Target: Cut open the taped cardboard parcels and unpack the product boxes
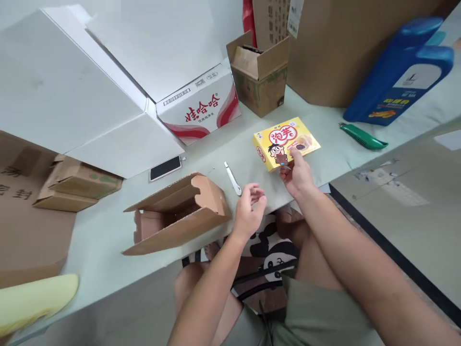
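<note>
My right hand (pixel 296 176) grips the near edge of a yellow snack box (pixel 284 142) with a cartoon face, lying on the pale green table (pixel 108 230). My left hand (pixel 249 207) hovers over the table's front edge with fingers loosely curled and apart, holding nothing. A small white utility knife (pixel 233 178) lies just left of it. An open brown cardboard mailer box (pixel 178 214) lies on its side further left, its opening facing left.
A white carton with red lettering (pixel 200 108) has its flaps spread wide at the back. A phone (pixel 165 167) lies in front of it. A small open brown box (pixel 260 72), a large brown box (pixel 342 48), a blue jug (pixel 399 72), a green cutter (pixel 362 136) and folded cardboard (pixel 77 185) stand around.
</note>
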The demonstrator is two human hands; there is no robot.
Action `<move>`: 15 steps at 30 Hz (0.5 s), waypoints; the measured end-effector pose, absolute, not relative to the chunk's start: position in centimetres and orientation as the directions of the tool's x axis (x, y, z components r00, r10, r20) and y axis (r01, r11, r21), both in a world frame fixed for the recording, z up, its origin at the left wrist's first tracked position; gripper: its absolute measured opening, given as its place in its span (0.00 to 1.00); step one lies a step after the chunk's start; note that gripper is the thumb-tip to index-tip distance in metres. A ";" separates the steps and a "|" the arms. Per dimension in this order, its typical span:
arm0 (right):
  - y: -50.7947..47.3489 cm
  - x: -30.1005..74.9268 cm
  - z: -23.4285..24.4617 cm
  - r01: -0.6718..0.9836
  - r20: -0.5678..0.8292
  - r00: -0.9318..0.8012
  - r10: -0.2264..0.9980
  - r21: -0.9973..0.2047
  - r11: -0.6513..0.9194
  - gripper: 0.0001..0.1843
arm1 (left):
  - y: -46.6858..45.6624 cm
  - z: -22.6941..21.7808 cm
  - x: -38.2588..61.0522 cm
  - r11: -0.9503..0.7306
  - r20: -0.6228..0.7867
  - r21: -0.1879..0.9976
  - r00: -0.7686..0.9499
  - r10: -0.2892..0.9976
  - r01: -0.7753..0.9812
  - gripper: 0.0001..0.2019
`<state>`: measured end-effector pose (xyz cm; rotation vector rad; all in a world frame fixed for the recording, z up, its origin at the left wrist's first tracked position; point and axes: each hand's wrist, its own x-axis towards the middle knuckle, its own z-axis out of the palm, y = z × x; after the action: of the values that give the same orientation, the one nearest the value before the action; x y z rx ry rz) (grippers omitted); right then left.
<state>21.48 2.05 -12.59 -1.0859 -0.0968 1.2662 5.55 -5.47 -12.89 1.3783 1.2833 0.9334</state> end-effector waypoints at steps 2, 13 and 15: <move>2.8 22.1 -13.1 -0.649 -0.449 0.405 0.796 -0.755 -0.095 0.15 | -5.5 -14.3 4.5 0.010 -0.072 0.960 0.212 0.975 0.280 0.09; 6.2 22.2 -15.5 -0.323 -0.402 0.592 0.698 -0.912 -0.251 0.14 | -5.1 -16.0 1.9 -0.133 0.088 0.978 0.258 0.962 0.161 0.04; 7.4 22.0 -15.8 -0.261 -0.381 0.637 0.670 -0.924 -0.278 0.13 | -5.0 -15.8 1.8 -0.146 0.100 0.976 0.259 0.961 0.162 0.04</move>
<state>21.96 7.45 -15.78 -1.6170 -0.3446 0.9326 1.77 -4.98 -15.85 1.5427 1.0834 1.0157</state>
